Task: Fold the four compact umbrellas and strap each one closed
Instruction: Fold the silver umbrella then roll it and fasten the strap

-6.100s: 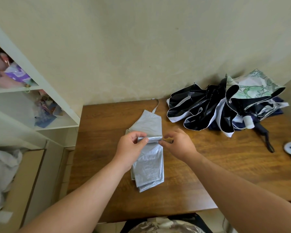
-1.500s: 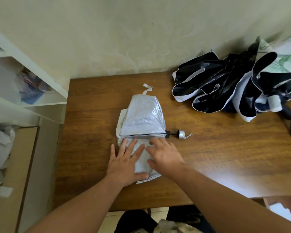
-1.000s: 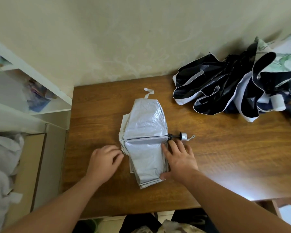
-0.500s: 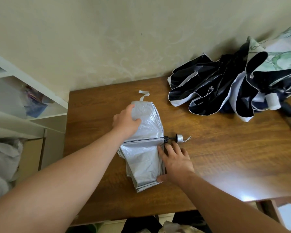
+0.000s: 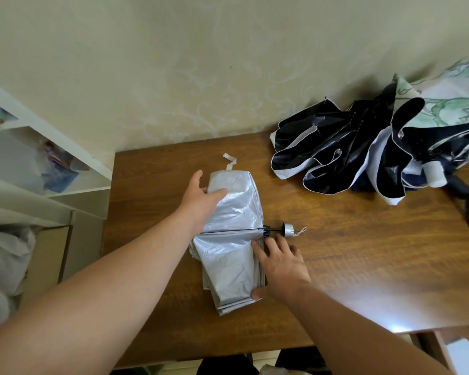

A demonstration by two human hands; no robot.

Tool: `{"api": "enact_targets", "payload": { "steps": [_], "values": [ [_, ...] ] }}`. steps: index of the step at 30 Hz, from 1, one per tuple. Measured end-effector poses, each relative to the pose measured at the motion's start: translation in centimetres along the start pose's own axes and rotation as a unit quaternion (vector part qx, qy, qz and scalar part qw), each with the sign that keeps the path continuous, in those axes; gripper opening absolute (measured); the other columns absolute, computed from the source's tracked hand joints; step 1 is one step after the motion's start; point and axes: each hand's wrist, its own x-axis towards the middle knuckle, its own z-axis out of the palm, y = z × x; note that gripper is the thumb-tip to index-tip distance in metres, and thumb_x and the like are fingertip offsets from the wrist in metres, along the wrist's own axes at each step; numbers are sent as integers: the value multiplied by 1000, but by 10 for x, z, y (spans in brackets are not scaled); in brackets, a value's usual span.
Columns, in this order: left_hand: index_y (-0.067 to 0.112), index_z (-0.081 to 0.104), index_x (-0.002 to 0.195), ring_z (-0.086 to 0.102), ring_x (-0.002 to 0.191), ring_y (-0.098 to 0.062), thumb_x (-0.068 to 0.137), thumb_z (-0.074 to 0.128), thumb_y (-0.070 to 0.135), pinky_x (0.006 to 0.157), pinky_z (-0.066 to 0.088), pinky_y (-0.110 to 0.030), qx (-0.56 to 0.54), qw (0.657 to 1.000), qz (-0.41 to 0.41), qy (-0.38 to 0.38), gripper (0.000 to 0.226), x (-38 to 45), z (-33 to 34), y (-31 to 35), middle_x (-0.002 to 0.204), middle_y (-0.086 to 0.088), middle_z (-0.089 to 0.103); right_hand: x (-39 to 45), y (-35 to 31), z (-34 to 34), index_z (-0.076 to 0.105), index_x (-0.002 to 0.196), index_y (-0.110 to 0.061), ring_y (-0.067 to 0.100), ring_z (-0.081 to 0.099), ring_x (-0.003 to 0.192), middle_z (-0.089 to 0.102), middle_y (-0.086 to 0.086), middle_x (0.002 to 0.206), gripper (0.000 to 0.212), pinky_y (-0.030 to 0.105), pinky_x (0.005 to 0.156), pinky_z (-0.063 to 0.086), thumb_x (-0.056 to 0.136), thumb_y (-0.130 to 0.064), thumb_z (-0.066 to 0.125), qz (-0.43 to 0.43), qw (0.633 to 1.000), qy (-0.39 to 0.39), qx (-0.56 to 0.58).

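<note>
A silver umbrella [image 5: 233,239] lies flattened in folded pleats on the wooden table [image 5: 363,261], its thin black rib running across the middle to a silver end cap [image 5: 289,229] at the right. Its closing strap [image 5: 229,161] lies loose at the far end. My left hand [image 5: 201,197] holds the far-left edge of the canopy, thumb on top of the fabric. My right hand [image 5: 279,263] presses flat with spread fingers on the near half's right edge.
A heap of unfolded umbrellas sits at the far right: a black one with white trim [image 5: 325,158] and a green-patterned one [image 5: 444,109], with a white handle [image 5: 435,173] poking out. White shelves [image 5: 73,147] stand left of the table. The wall runs along the far edge.
My left hand left the near half, drew back to the table, then reached to the canopy's far-left edge. My right hand stays pressed on the near right edge.
</note>
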Motion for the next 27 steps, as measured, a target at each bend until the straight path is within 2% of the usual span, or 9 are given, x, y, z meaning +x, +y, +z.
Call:
{"api": "enact_targets", "payload": {
  "steps": [5, 7, 9, 11, 14, 16, 20, 23, 27],
  "values": [
    [41, 31, 162, 55, 130, -23, 90, 84, 35, 113, 47, -47, -42, 999, 8, -5, 89, -18, -6, 5, 145, 0, 50, -1, 4, -5, -4, 162, -37, 35, 2, 157, 11, 3, 164, 132, 62, 124, 18, 66, -81, 76, -26, 999, -15, 14],
    [39, 42, 157, 60, 125, -21, 91, 84, 31, 111, 50, -46, -48, 998, 31, -21, 79, -25, -10, 6, 136, 3, 57, 0, 15, -14, 4, 162, -42, 32, 8, 155, 15, 1, 164, 126, 59, 123, 27, 66, -81, 75, -39, 997, -40, 44],
    [36, 57, 144, 67, 114, -16, 92, 82, 21, 104, 55, -41, -37, 997, 60, -34, 59, -32, -11, 6, 126, 3, 66, 1, 27, -28, 29, 157, -45, 28, 31, 148, 35, 0, 158, 102, 52, 115, 42, 71, -77, 74, -40, 994, -51, 83],
    [39, 64, 129, 69, 111, -14, 91, 80, 10, 101, 58, -40, -16, 996, 81, -41, 51, -41, -13, 4, 125, 3, 71, 0, 34, -49, 57, 138, -44, 24, 57, 127, 61, -6, 137, 63, 43, 102, 52, 81, -69, 70, -22, 992, -33, 117],
    [49, 64, 119, 64, 122, -12, 88, 80, 3, 103, 56, -39, 20, 993, 100, -50, 58, -57, -16, 0, 127, 13, 68, -9, 33, -83, 70, 118, -38, 14, 66, 98, 72, -12, 108, 31, 33, 82, 55, 92, -55, 66, 10, 976, 65, 206],
    [49, 61, 128, 59, 127, -10, 87, 79, -1, 101, 55, -35, 18, 992, 105, -61, 68, -68, -19, 0, 130, 18, 61, -15, 28, -104, 66, 132, -35, 8, 62, 95, 71, -10, 116, 41, 27, 80, 49, 94, -50, 68, 34, 958, 119, 259],
    [41, 56, 145, 62, 123, -12, 88, 78, -2, 93, 61, -36, 15, 992, 104, -67, 75, -88, -25, -1, 137, 12, 60, -20, 16, -127, 54, 147, -28, 11, 58, 112, 60, -4, 135, 61, 26, 95, 46, 91, -44, 73, 40, 948, 151, 278],
    [40, 63, 138, 67, 118, -14, 91, 75, -2, 91, 64, -40, 22, 993, 101, -62, 64, -99, -29, -7, 138, 8, 64, -22, 9, -127, 51, 150, -30, 8, 52, 108, 59, -4, 132, 63, 25, 96, 44, 91, -36, 73, 39, 947, 157, 279],
    [41, 67, 124, 69, 111, -10, 94, 70, -5, 83, 63, -29, 17, 993, 97, -67, 55, -110, -31, -22, 127, 8, 71, -27, 7, -111, 45, 153, -33, 12, 57, 114, 55, -4, 134, 64, 30, 96, 52, 93, -35, 69, 45, 947, 155, 279]
  ]
}}
